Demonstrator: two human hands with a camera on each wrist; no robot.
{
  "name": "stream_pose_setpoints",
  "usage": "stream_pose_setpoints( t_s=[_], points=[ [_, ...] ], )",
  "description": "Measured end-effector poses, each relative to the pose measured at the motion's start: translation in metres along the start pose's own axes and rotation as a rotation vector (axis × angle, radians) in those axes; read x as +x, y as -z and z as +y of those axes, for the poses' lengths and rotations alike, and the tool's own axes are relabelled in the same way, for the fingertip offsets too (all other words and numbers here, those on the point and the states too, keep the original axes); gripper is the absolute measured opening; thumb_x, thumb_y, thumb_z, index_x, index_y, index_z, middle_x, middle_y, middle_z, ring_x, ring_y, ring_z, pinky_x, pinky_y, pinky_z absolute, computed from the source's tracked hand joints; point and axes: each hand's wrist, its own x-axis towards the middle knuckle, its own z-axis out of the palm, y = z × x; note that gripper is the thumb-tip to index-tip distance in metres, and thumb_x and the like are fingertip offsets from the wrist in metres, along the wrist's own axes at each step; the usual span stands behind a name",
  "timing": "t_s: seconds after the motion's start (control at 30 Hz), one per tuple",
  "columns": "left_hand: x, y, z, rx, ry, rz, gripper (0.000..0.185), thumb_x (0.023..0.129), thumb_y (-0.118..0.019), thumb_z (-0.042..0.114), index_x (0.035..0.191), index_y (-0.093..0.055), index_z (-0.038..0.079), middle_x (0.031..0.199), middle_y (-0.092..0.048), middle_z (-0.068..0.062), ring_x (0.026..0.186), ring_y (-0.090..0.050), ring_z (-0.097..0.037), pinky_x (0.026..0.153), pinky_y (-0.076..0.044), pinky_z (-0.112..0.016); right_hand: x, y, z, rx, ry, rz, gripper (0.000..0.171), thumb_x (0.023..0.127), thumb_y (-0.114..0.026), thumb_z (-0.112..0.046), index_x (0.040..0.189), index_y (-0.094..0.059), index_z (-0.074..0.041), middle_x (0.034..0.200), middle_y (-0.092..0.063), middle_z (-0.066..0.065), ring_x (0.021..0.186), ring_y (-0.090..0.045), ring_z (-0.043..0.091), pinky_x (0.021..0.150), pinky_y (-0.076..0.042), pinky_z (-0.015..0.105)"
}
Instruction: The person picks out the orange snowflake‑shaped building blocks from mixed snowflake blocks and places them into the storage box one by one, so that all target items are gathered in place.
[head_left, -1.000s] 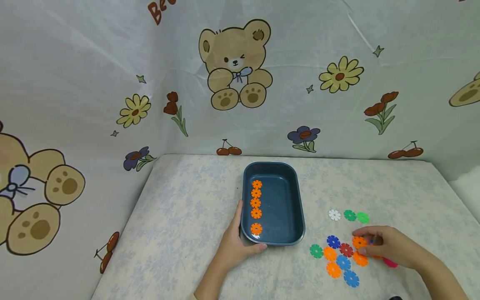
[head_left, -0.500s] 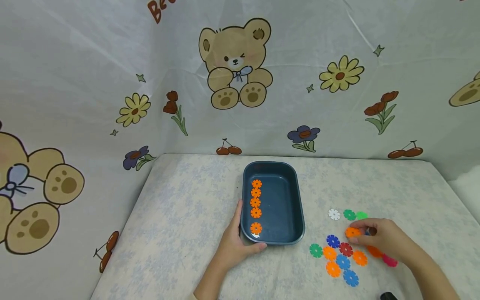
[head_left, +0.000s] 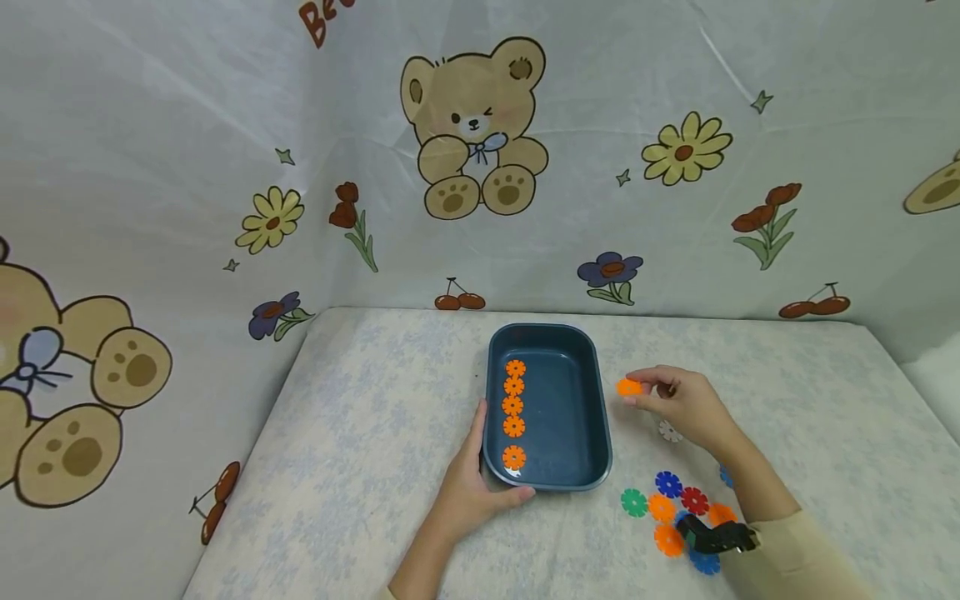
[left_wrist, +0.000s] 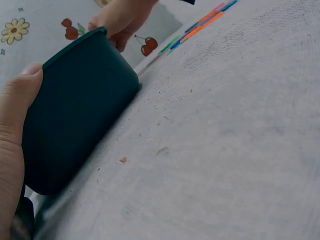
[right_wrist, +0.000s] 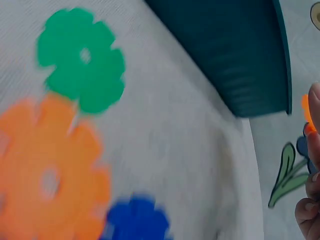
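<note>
A dark blue tray (head_left: pixel 596 392) sits mid-table with a row of several orange snowflake discs (head_left: pixel 513 406) along its left inner side. My left hand (head_left: pixel 468 483) grips the tray's near left corner, the thumb on the front rim; the left wrist view shows the thumb (left_wrist: pixel 20 92) against the tray wall (left_wrist: pixel 75 110). My right hand (head_left: pixel 678 404) hovers just right of the tray and pinches one orange disc (head_left: pixel 628 387) in its fingertips. In the right wrist view the tray's outer wall (right_wrist: pixel 235 55) and a sliver of the pinched orange disc (right_wrist: pixel 306 112) show.
Loose discs lie on the cloth at the near right: green (head_left: pixel 633 502), orange (head_left: pixel 661 507), blue (head_left: pixel 667 483), red (head_left: pixel 694 501) and white (head_left: pixel 669 432). A black wrist strap (head_left: pixel 712 537) covers some. A printed bear curtain (head_left: pixel 472 125) walls the table's back and left.
My right hand has lifted an orange disc out of the loose pile and carried it up and left, close to the tray's right rim. The left hand has stayed on the tray.
</note>
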Motion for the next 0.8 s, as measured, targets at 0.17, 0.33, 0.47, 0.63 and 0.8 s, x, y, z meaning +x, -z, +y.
stream_pose_setpoints(
  t_s=[0.17, 0.33, 0.47, 0.63, 0.8],
  points=[
    [0.0, 0.001, 0.0, 0.003, -0.008, -0.002, 0.128, 0.068, -0.089, 0.05, 0.16, 0.0, 0.036, 0.166, -0.008, 0.016, 0.153, -0.018, -0.017, 0.121, -0.024, -0.054, 0.022, -0.017, -0.016, 0.071, 0.032, 0.012, 0.033, 0.085, -0.078, -0.033, 0.11, -0.075, -0.012, 0.081, -0.058, 0.001, 0.07, -0.045, 0.015, 0.054, -0.036, 0.024],
    [0.0, 0.001, -0.001, 0.007, -0.011, -0.002, 0.129, 0.069, -0.088, 0.05, 0.16, 0.001, 0.035, 0.166, -0.009, 0.015, 0.153, -0.02, -0.018, 0.12, -0.026, -0.056, 0.041, -0.031, -0.026, 0.074, 0.086, -0.007, 0.033, 0.083, -0.08, -0.033, 0.11, -0.076, -0.016, 0.087, -0.054, 0.004, 0.074, -0.042, 0.018, 0.059, -0.036, 0.026],
    [-0.001, 0.001, 0.0, 0.008, -0.008, -0.004, 0.128, 0.069, -0.088, 0.05, 0.16, 0.001, 0.035, 0.165, -0.009, 0.016, 0.152, -0.02, -0.017, 0.121, -0.026, -0.056, 0.053, -0.039, -0.032, 0.066, 0.053, -0.033, 0.034, 0.082, -0.081, -0.035, 0.109, -0.077, -0.015, 0.098, -0.043, 0.008, 0.081, -0.038, 0.021, 0.063, -0.034, 0.03],
    [-0.002, 0.001, 0.001, 0.023, -0.001, -0.007, 0.128, 0.069, -0.088, 0.05, 0.16, 0.001, 0.036, 0.165, -0.009, 0.015, 0.152, -0.021, -0.018, 0.12, -0.027, -0.056, 0.064, -0.044, -0.037, 0.08, -0.011, -0.077, 0.035, 0.082, -0.081, -0.034, 0.109, -0.077, -0.012, 0.117, -0.04, 0.014, 0.097, -0.043, 0.029, 0.077, -0.043, 0.038],
    [-0.002, 0.001, 0.001, 0.037, -0.003, -0.004, 0.127, 0.069, -0.087, 0.051, 0.16, 0.001, 0.036, 0.165, -0.01, 0.016, 0.152, -0.022, -0.018, 0.119, -0.028, -0.057, 0.075, -0.045, -0.042, 0.036, -0.045, -0.171, 0.036, 0.083, -0.081, -0.034, 0.11, -0.077, -0.011, 0.143, -0.045, 0.025, 0.124, -0.047, 0.042, 0.099, -0.046, 0.059]
  ],
)
